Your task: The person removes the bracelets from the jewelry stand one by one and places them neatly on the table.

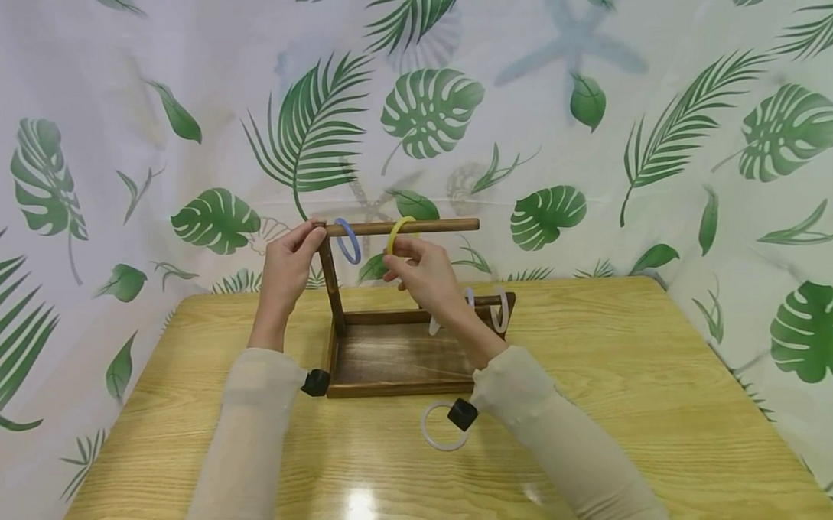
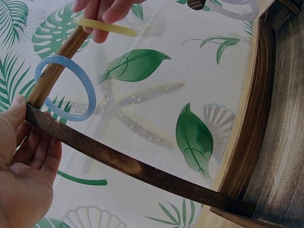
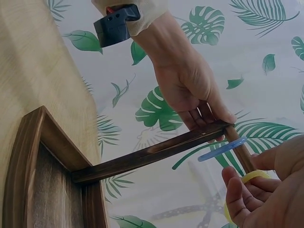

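Note:
A wooden stand (image 1: pixel 331 286) has an upper rod (image 1: pixel 450 225) extending to the right from its upright. Near the upright a blue ring (image 1: pixel 349 242) hangs on that rod. My left hand (image 1: pixel 286 264) grips the corner where post and rod meet, thumb on one side and fingers behind, also plain in the left wrist view (image 2: pixel 28 166). My right hand (image 1: pixel 424 275) pinches a yellow ring (image 1: pixel 396 231) that is around the rod, right of the blue one. In the right wrist view the yellow ring (image 3: pixel 256 175) is partly hidden by the fingers.
Pale rings (image 1: pixel 501 310) hang on a lower rod at the right of the stand, partly behind my right forearm. The stand's tray base (image 1: pixel 400 388) rests on the wooden table (image 1: pixel 598 345). A white ring (image 1: pixel 426 436) lies on the table in front, beside the right wrist's black camera.

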A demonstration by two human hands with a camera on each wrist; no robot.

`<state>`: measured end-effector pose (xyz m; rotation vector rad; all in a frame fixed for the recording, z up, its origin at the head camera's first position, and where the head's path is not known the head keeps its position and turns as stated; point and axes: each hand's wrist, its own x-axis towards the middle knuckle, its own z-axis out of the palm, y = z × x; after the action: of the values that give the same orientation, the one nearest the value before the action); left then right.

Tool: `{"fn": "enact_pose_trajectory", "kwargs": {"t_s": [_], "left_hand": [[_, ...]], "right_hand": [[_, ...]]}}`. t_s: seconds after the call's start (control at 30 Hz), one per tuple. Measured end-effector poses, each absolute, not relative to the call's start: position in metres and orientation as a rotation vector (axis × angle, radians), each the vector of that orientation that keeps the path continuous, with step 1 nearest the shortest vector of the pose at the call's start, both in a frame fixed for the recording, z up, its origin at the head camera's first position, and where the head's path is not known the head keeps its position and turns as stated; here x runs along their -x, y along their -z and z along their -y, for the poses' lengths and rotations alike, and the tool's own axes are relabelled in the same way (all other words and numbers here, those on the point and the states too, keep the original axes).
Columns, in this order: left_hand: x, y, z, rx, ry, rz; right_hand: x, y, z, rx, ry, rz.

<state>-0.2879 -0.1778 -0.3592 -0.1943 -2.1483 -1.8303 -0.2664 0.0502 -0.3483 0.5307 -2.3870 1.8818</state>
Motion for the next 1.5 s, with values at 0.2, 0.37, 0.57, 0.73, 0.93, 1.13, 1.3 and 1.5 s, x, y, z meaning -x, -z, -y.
{"fn": "enact_pose_trajectory", "kwargs": {"t_s": [0.2, 0.37, 0.57, 0.73, 0.93, 1.13, 1.3, 1.5], "left_hand": [[0.287, 0.358, 0.178, 0.193, 1.839, 2.148], [0.288, 0.359, 0.179, 0.170, 1.831, 2.169], [0.290, 0.360, 0.179, 0.163, 1.828, 2.173], [0.288, 0.360, 0.179, 0.193, 1.831, 2.151], [0.286, 0.360, 0.179, 0.206, 1.826, 2.149], [0.287, 0.360, 0.179, 0.206, 1.827, 2.151], [0.285, 0.359, 0.178, 0.202, 1.830, 2.152], [0.285, 0.358, 0.177, 0.201, 1.830, 2.161]], "right_hand": [[0.263, 0.350, -0.053, -0.495, -1.866, 2.342], [0.262, 0.352, -0.056, -0.421, -1.869, 2.294], [0.262, 0.353, -0.061, -0.357, -1.873, 2.253], [0.262, 0.355, -0.065, -0.300, -1.876, 2.221], [0.262, 0.354, -0.069, -0.261, -1.896, 2.214], [0.261, 0.354, -0.073, -0.240, -1.905, 2.228], [0.262, 0.354, -0.078, -0.193, -1.912, 2.238], [0.262, 0.353, -0.084, -0.129, -1.837, 2.273]]}}
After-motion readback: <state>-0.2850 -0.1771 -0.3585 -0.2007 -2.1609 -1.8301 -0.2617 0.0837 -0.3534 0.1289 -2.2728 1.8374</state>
